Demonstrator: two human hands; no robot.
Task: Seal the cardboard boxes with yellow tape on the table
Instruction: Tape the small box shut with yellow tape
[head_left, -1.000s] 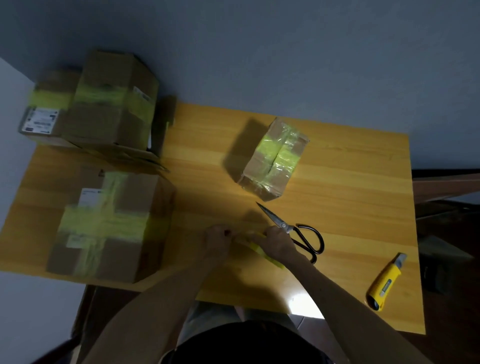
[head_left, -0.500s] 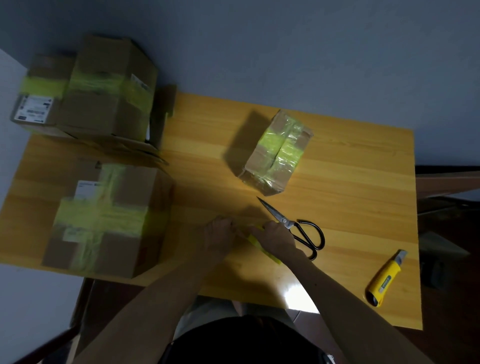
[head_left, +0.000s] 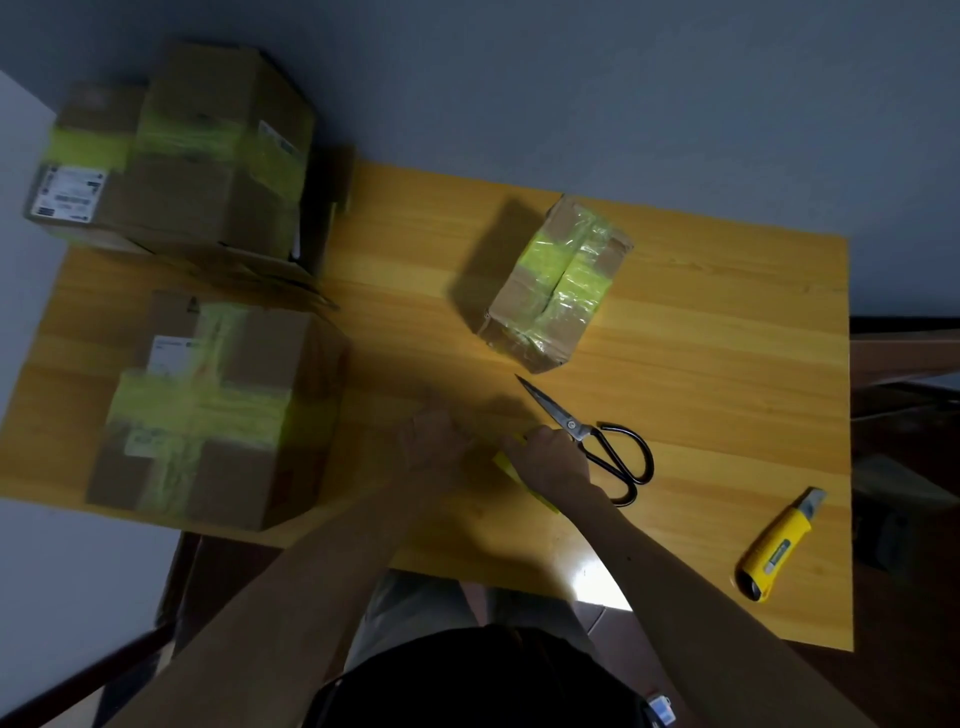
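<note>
A small cardboard box (head_left: 550, 291) crossed with yellow tape stands mid-table. At the left edge sits a bigger taped box (head_left: 218, 415), and a taped stack of boxes (head_left: 176, 156) fills the far left corner. Near the front edge my left hand (head_left: 434, 441) and my right hand (head_left: 550, 460) are close together, both pinching a strip of yellow tape (head_left: 511, 467) stretched between them. The strip's loose end trails under my right wrist. The hands hide most of the strip.
Black-handled scissors (head_left: 597, 441) lie just right of my right hand, blades pointing at the small box. A yellow utility knife (head_left: 779, 545) lies near the front right corner of the wooden table (head_left: 701, 364). A grey wall runs behind.
The view has shifted slightly. My hands stay at the same spot on the table and still hold the tape strip; the boxes and tools have not moved.
</note>
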